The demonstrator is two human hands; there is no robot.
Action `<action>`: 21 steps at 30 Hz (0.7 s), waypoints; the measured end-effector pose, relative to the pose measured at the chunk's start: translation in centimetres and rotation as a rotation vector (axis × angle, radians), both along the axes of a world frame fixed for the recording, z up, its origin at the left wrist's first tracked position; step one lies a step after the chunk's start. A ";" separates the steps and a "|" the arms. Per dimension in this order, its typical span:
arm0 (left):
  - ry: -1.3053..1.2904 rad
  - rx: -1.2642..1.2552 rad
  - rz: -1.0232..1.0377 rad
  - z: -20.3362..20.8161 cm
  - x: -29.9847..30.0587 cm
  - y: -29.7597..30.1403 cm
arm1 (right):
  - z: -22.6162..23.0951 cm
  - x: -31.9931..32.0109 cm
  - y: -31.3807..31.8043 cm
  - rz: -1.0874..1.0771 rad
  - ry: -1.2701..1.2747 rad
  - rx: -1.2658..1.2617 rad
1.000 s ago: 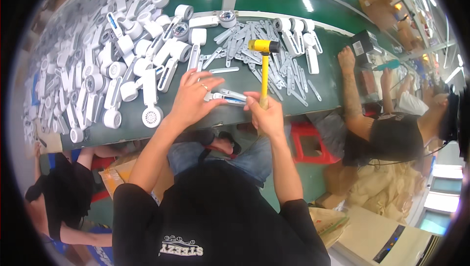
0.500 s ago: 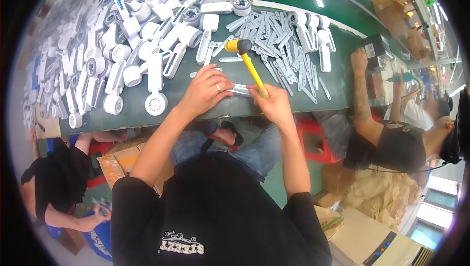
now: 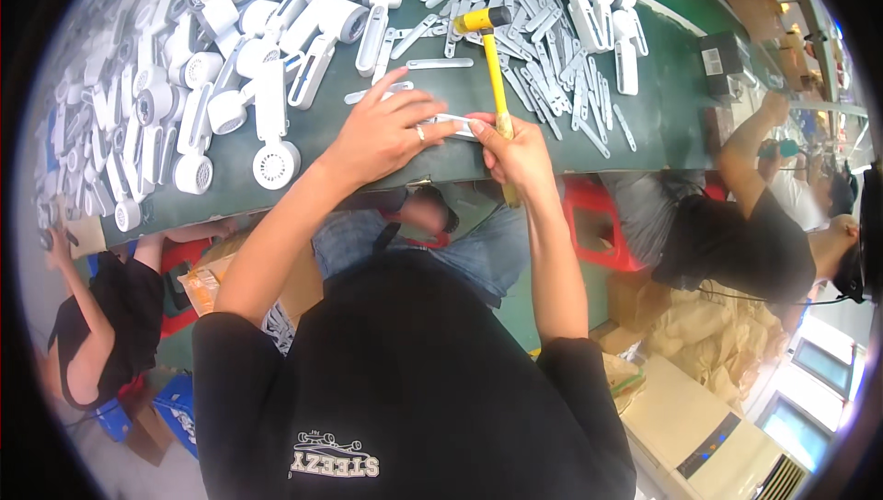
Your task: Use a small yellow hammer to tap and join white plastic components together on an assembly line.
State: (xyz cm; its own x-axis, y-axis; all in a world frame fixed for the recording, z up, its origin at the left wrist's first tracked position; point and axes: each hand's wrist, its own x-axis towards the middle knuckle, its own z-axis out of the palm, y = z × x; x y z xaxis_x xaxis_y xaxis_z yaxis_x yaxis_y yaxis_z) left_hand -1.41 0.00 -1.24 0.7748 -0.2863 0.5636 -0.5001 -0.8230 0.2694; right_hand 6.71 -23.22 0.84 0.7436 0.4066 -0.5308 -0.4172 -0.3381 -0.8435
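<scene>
A mallet (image 3: 498,77) with a yellow handle and a yellow-and-black head stands upright in my right hand (image 3: 522,152), which is closed around its handle. Between thumb and fingers the same hand also pinches one end of a slim light-grey plastic strip (image 3: 452,119). My left hand (image 3: 379,139) is at the strip's other end, fingers spread and slightly blurred, at least one touching or over it. Just beyond the hands, two loose strips (image 3: 440,64) lie on the dark green table (image 3: 340,146).
White handheld fans (image 3: 272,123) heap the table's left side. A pile of grey strips (image 3: 552,58) lies ahead to the right, beside several upright white fan bodies (image 3: 625,49). Co-workers sit left and right (image 3: 736,233). A red stool (image 3: 593,224) and cardboard box (image 3: 216,275) stand below the table.
The view has shifted, so the table sits higher in it. The mallet now stands more upright, with its head turned the other way. My left fingers have spread and loosened from the strip.
</scene>
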 end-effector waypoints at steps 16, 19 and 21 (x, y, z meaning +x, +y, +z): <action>0.047 0.015 -0.056 0.7 1.0 -0.4 | 5.2 -13.7 -7.4 0.016 -0.454 -0.275; -0.001 0.019 -0.037 0.6 1.1 -0.5 | 4.4 -13.5 -6.4 0.081 -0.416 -0.390; 0.002 0.020 -0.035 0.6 1.2 -0.4 | 4.7 -13.7 -6.4 0.045 -0.506 -0.337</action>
State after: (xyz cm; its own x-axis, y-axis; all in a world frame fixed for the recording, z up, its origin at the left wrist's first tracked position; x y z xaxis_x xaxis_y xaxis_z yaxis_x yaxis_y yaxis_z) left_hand -0.19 -0.41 -0.67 0.7650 -0.3244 0.5563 -0.5281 -0.8104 0.2537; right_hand -7.04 -29.62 5.49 0.9232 0.3141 -0.2214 0.0277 -0.6291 -0.7768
